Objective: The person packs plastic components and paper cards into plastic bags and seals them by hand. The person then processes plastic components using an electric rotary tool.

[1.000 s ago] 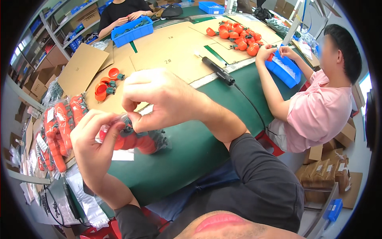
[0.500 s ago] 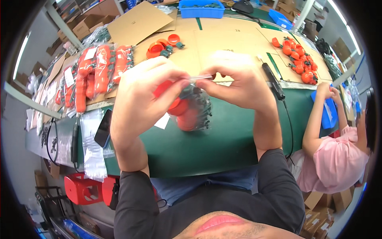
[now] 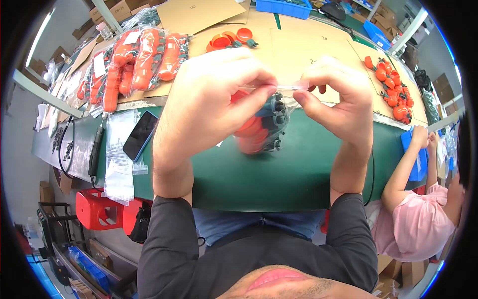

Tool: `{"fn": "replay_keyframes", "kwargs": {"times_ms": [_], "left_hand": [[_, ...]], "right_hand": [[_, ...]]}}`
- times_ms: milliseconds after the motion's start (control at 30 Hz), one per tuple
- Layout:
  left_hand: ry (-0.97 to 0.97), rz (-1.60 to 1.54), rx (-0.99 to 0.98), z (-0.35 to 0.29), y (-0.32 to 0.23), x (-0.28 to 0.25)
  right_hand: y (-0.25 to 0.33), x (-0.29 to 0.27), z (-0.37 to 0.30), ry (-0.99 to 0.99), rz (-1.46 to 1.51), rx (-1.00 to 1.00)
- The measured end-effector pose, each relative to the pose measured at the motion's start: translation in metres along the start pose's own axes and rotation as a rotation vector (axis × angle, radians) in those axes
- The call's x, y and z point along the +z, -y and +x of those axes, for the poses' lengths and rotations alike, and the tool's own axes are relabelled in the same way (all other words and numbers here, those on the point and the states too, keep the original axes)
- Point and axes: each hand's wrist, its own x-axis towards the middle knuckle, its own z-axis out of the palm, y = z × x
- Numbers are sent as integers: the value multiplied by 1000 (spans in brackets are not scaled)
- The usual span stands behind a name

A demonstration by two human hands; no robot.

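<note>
A clear plastic bag [image 3: 259, 132] of orange-red cup-shaped parts with dark green fittings hangs over the green table [image 3: 259, 184]. My left hand [image 3: 214, 99] pinches one end of its top edge between thumb and fingers. At the other end, my right hand [image 3: 343, 99] grips the same edge in a pinch. The strip of plastic between the fingertips is pulled straight. Part of the bag's contents is hidden behind my left hand.
Several filled bags [image 3: 144, 60] lie at the left. Loose orange cups [image 3: 221, 41] sit on cardboard; more are piled right [image 3: 393, 89]. A phone [image 3: 141, 135], flat clear bags [image 3: 119, 169] and a corded black tool [image 3: 95, 152] lie left. A co-worker's hands [image 3: 425, 137] are above a blue tray [image 3: 417, 159].
The view has shifted, so the table items appear farther right and higher. Both hands still pinch the bag's edge. The bag has turned, showing more of the green fittings.
</note>
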Motion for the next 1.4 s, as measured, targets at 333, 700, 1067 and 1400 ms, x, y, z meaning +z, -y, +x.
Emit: {"fn": "replay_keyframes", "kwargs": {"times_ms": [333,700,1067,1400], "left_hand": [[7,50,-20,-2,-6,-1],[-5,72,-5,-1,-10,-2],[-3,45,-75,4,-21,4],[23,39,-90,6,-21,10]], "right_hand": [[3,-1,1,-4,-48,-13],[7,0,4,-15,-75,-59],[7,15,-7,-83,63,29],[0,7,-7,-56,-44,-22]]}}
